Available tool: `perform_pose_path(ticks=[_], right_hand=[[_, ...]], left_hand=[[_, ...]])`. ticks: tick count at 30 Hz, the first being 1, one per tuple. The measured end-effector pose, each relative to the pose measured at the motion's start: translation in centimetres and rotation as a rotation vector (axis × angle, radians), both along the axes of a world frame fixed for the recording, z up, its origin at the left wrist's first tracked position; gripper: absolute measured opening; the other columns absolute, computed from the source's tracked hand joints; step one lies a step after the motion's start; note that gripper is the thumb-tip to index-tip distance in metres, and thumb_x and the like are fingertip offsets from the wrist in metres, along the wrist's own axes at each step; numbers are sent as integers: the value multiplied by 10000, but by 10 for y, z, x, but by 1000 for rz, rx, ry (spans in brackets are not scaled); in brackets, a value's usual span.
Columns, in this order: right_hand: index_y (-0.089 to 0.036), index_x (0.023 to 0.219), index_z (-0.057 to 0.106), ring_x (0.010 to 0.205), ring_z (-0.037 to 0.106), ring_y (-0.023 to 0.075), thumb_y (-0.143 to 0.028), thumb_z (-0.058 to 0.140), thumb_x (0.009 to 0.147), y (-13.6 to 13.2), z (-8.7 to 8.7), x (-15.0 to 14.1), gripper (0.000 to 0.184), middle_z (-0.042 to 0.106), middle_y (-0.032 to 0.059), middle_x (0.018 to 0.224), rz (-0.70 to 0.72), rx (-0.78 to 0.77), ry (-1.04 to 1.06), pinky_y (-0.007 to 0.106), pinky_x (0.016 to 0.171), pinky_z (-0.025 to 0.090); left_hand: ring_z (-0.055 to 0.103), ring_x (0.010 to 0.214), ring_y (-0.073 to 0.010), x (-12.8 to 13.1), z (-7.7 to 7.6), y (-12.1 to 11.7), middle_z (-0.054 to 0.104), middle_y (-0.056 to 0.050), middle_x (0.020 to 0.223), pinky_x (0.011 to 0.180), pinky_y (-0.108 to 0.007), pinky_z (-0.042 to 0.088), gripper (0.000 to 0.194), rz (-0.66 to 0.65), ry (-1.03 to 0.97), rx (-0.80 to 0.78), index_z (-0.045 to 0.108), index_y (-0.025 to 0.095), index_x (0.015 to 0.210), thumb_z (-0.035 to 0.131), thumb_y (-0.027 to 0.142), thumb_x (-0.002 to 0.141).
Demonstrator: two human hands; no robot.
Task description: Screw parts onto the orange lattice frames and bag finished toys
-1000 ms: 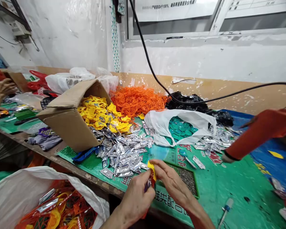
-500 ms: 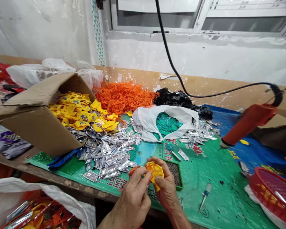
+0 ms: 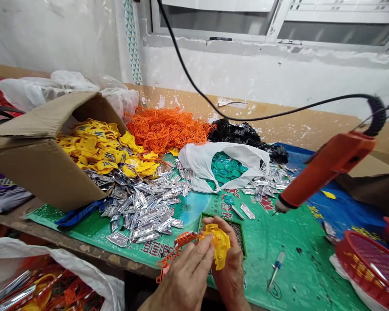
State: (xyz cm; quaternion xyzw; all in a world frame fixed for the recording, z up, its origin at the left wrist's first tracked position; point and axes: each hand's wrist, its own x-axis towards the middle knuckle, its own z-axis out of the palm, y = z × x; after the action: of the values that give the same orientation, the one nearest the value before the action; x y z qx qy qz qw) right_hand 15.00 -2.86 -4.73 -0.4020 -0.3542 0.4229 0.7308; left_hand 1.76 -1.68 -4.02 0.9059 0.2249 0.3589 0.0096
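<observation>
In my right hand (image 3: 231, 270) is a yellow plastic part (image 3: 223, 250), a curved shell with small holes, its inner side facing me. My left hand (image 3: 186, 278) pinches an orange plastic frame (image 3: 178, 245), a thin lattice strip that sticks out to the left. The left fingertips press one end of it to the yellow part and partly hide where the two meet. Just behind my hands sits a green tray (image 3: 245, 248) of tiny grey pieces, partly covered by the right hand.
Silver plates (image 3: 145, 211) lie heaped left, by a cardboard box (image 3: 52, 172) spilling yellow parts. Behind are orange frames (image 3: 168, 129) and a white bag (image 3: 197, 168) of teal pieces. An orange electric screwdriver (image 3: 330, 170) hangs right, above a small screwdriver (image 3: 276, 270) and red basket (image 3: 369, 263).
Both hands have shifted slightly right and down in view with the yellow part. More of the orange frame now shows at the left. The hanging electric screwdriver has swung left.
</observation>
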Motion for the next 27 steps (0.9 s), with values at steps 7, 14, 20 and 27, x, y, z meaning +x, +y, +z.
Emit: perform_pose_path(ticks=[7, 14, 20, 27], right_hand=[[-247, 1183, 572, 988, 630, 257, -775, 493, 722, -2, 2, 0, 705, 642, 114, 1161, -28, -25, -61, 390, 848, 516], [-247, 1177, 601, 1032, 631, 262, -768, 489, 733, -2, 2, 0, 694, 660, 106, 1160, -46, -7, -117, 391, 879, 509], [-280, 1168, 619, 1036, 631, 221, -749, 504, 743, -3, 0, 0, 644, 663, 64, 1173, -25, 0, -100, 328, 880, 504], [-282, 1196, 598, 1027, 608, 228, -735, 492, 764, -9, 0, -1, 635, 625, 65, 1214, -35, -11, -140, 330, 845, 494]], left_hand=[[493, 1291, -277, 3, 13, -6, 505, -198, 1411, 1004, -417, 486, 651, 19, 61, -78, 170, 68, 1506, 325, 20, 875], [524, 1257, -285, 8, -2, -1, 524, -220, 1384, 950, -414, 526, 650, -18, -23, -26, 178, 48, 1503, 310, 52, 866], [544, 1230, -275, 9, -5, -1, 541, -191, 1377, 957, -393, 520, 659, -15, -20, -36, 196, 65, 1504, 317, 61, 856], [614, 1116, -283, 13, -5, 0, 549, -221, 1355, 862, -396, 552, 652, -71, -48, -34, 204, 62, 1501, 314, 81, 858]])
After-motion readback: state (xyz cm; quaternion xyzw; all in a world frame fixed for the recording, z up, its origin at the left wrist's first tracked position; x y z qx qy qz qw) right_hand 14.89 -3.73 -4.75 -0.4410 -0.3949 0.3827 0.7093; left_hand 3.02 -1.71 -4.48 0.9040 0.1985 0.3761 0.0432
